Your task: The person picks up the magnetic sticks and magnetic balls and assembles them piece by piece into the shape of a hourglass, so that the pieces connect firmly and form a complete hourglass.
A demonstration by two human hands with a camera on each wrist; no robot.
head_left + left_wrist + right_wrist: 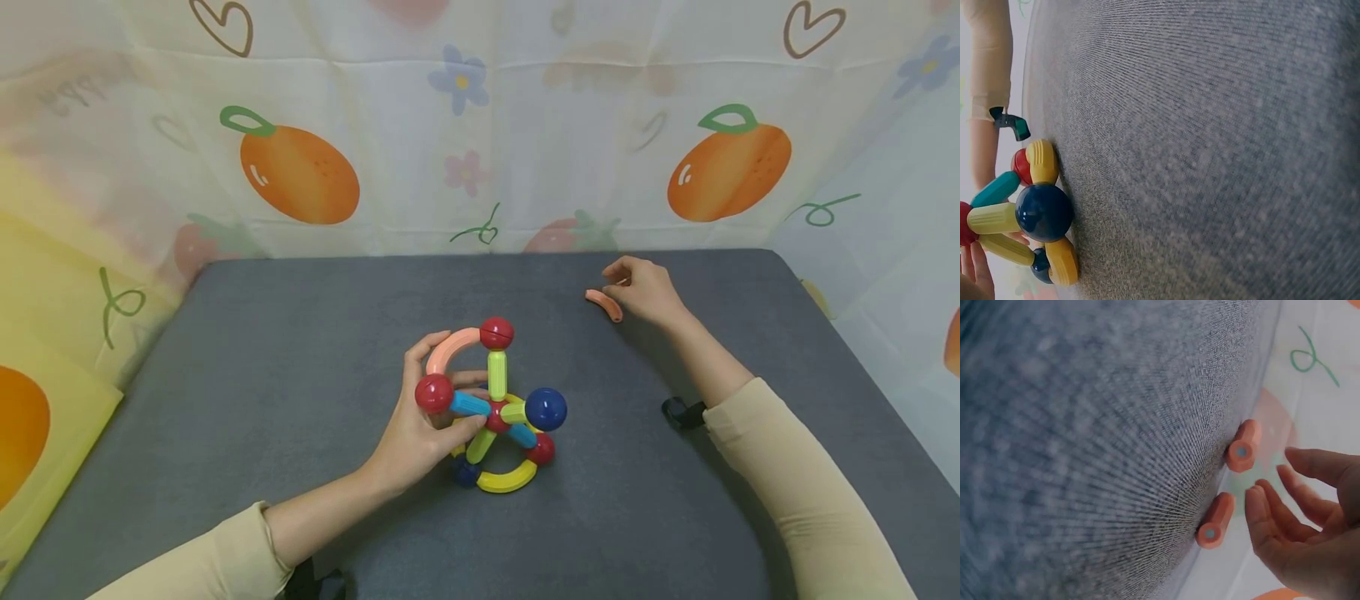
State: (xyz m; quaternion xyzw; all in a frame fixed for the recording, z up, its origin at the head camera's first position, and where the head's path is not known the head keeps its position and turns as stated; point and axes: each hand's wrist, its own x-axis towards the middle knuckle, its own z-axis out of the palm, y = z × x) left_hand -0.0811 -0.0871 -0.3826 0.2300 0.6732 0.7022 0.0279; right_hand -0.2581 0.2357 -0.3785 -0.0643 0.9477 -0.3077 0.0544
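Observation:
My left hand (411,437) holds a magnetic ball-and-stick toy structure (497,417), thumb near its central red ball and fingers behind it. Straight blue and lime sticks run out from that ball to red and blue balls. Yellow curved sticks (508,478) join the balls at its base, and a salmon curved stick (450,347) arches at the upper left. Over the far right of the table, my right hand (643,289) has loosely bent fingers with nothing between them. Beside it, two orange curved sticks (1244,447) lie on the table, apart from the fingers in the right wrist view.
The dark grey table (300,333) ends at a far edge against a fruit-printed cloth (517,125). Yellow cloth (60,333) hangs at the left side. A black strap (684,414) sits on the right wrist.

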